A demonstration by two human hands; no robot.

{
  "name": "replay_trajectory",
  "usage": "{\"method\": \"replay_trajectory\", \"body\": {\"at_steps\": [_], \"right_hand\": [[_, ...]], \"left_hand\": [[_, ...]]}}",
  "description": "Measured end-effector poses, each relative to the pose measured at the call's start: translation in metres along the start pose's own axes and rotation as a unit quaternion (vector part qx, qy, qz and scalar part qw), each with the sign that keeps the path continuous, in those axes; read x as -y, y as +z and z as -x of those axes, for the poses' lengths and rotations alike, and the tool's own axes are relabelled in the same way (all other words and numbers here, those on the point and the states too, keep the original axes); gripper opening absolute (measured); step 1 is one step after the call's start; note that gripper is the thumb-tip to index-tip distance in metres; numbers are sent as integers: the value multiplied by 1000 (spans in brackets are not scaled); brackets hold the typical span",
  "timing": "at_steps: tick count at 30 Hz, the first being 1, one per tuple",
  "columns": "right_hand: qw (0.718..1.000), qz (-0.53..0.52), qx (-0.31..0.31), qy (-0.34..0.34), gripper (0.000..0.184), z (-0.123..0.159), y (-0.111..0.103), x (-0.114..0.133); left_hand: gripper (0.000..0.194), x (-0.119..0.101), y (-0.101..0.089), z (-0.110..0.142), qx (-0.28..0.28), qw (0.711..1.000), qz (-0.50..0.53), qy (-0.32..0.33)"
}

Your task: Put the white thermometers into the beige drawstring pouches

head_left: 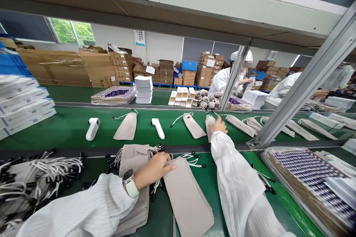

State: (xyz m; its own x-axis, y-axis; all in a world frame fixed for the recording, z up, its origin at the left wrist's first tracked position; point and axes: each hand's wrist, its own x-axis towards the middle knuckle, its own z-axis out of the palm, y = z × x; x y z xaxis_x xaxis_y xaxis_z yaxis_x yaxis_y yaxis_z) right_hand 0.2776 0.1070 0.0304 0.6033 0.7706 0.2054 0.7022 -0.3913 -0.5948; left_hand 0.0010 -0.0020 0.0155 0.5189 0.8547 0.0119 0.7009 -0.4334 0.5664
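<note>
The right hand [218, 125] is laying a filled pouch [210, 125] on the green belt [69, 127], fingers closed on it, while the left hand [152, 170], fingers flat, is pressing the pouch stack [186, 196], presumably to lift the next.

Beige drawstring pouches [185, 192] lie on the green belt [69, 126] beside white thermometers [92, 129]. White ribbed sleeves [236, 177] cover both arms; blue crates [12, 64] stand at the left edge.

Co-worker's face [242, 66] blurred; pouch [209, 126] half hidden under right hand [218, 125]
</note>
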Motion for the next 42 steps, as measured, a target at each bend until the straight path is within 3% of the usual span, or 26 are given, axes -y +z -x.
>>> {"method": "replay_trajectory", "body": {"at_steps": [3,6,9,12,15,20,23,25,27,28,31,32,33,37,42], "right_hand": [[984,-3,61,-167,54,16,14,24],[926,-35,172,-335,44,48,37,49],[874,-28,251,-416,53,83,65,64],[884,-5,271,-381,54,102,83,70],[907,-24,265,-326,46,104,90,72],[925,-93,262,-257,37,88,89,77],[917,-156,307,-200,39,72,79,80],[898,-194,356,-171,42,64,65,80],[858,-264,415,-147,51,61,44,79],[822,-322,450,-134,60,62,33,79],[676,-509,521,-110,88,72,0,80],[641,-544,530,-112,93,76,-7,82],[625,-560,530,-123,95,79,-13,84],[623,-583,499,-151,101,90,-17,89],[632,-546,521,-176,103,94,-17,90]], "left_hand": [[18,2,2,-2,-45,999,28,3],[16,2,5,-4,-99,995,8,19],[13,-2,7,-4,-136,989,-34,57],[10,-7,8,-3,-136,983,-39,114],[8,-9,8,-1,-118,982,-33,140],[13,-6,5,0,-145,982,-18,121],[18,-5,3,1,-168,980,-16,105],[18,-6,1,2,-162,982,8,94],[16,-9,-1,3,-148,985,50,79],[16,-11,-2,4,-142,985,71,73],[19,-15,-6,6,-133,980,118,92],[20,-16,-6,6,-134,976,130,108],[21,-17,-7,6,-137,973,139,124],[21,-15,-6,5,-139,967,144,160],[19,-11,-4,3,-171,966,143,128]]}}
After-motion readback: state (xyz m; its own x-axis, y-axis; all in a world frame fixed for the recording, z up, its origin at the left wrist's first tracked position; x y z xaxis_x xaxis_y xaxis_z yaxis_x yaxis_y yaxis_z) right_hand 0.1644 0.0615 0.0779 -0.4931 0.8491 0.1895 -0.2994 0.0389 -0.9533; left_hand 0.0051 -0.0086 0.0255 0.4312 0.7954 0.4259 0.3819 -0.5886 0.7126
